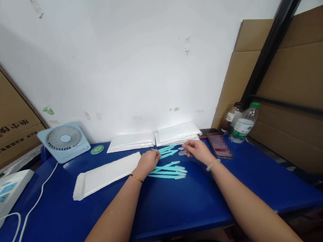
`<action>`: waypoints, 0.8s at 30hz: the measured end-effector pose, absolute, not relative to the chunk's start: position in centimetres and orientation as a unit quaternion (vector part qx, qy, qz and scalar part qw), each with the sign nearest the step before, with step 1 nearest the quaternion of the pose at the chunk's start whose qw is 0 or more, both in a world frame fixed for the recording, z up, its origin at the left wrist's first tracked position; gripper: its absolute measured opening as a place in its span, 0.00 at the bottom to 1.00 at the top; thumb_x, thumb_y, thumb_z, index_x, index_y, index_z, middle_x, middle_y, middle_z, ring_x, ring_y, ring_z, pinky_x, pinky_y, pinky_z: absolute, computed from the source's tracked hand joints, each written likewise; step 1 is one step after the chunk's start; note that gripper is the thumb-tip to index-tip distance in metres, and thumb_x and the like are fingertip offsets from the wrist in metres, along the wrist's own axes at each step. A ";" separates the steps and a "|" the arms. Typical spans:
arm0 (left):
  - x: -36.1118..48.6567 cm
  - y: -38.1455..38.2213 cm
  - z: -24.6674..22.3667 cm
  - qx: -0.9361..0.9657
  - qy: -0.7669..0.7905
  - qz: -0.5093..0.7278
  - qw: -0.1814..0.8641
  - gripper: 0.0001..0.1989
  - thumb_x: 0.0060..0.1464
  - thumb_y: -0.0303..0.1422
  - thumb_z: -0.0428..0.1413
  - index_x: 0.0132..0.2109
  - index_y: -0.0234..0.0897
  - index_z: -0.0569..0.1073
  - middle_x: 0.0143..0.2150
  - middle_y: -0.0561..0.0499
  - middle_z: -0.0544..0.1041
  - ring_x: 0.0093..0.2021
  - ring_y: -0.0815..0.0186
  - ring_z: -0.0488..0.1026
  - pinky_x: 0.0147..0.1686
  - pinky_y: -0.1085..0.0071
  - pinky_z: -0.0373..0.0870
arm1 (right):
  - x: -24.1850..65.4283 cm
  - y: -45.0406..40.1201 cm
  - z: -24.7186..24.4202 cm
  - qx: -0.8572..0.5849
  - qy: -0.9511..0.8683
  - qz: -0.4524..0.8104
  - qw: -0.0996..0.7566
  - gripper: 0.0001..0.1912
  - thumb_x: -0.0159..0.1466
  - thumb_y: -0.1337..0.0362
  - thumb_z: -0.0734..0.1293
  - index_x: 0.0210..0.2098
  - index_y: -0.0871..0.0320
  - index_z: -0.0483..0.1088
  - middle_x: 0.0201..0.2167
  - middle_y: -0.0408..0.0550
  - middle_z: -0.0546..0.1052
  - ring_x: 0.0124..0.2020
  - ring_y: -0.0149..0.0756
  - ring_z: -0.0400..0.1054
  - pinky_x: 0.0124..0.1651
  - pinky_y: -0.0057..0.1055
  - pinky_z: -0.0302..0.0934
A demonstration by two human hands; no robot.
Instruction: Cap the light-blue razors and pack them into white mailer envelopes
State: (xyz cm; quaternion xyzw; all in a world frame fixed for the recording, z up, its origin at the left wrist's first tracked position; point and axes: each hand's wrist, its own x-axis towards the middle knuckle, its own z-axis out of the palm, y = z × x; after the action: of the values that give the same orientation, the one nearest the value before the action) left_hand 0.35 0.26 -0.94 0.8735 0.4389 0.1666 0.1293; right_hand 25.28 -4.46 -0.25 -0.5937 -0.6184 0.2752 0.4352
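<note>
To your left, a square light-blue plastic fan point(65, 139) faces up at a tilt near the white painted wall point(131, 63), a round green disc point(97, 150) just beside it. To your right, a clear green-capped plastic bottle point(242, 129) stands near a brown-capped bottle point(229, 117) and a dark rectangular phone point(222, 149). Brown cardboard point(297, 106) rises beyond.
</note>
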 end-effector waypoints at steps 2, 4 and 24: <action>0.4 0.2 -0.9 0.874 0.436 0.169 0.132 0.12 0.60 0.33 0.44 0.33 0.38 0.69 0.34 0.49 0.74 0.34 0.64 0.70 0.32 0.72 0.61 | 25.1 -4.4 -0.2 -0.594 -0.593 0.300 0.453 0.16 0.58 0.52 0.66 0.24 0.59 0.68 0.17 0.41 0.72 0.15 0.27 0.65 0.19 0.23 0.58; 0.4 0.1 -0.8 0.875 0.433 0.171 0.132 0.12 0.60 0.33 0.44 0.33 0.38 0.69 0.34 0.49 0.74 0.34 0.64 0.70 0.32 0.72 0.61 | 25.0 -4.4 -0.3 -0.592 -0.571 0.325 0.467 0.17 0.57 0.51 0.67 0.23 0.59 0.67 0.15 0.41 0.71 0.14 0.27 0.65 0.17 0.22 0.57; 0.5 0.2 -0.7 0.873 0.435 0.170 0.141 0.12 0.60 0.34 0.44 0.35 0.38 0.71 0.35 0.49 0.75 0.36 0.64 0.71 0.35 0.71 0.63 | 25.1 -4.0 -0.8 -0.528 -0.511 0.449 0.508 0.17 0.52 0.54 0.73 0.26 0.62 0.67 0.19 0.45 0.75 0.17 0.29 0.70 0.18 0.22 0.62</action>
State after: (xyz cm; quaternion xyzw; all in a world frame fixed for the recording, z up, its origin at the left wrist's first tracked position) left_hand 0.45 0.15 -0.71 0.8732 0.4346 0.1697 0.1412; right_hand 25.08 -4.04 -0.77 -0.5276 -0.5110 0.4494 0.5085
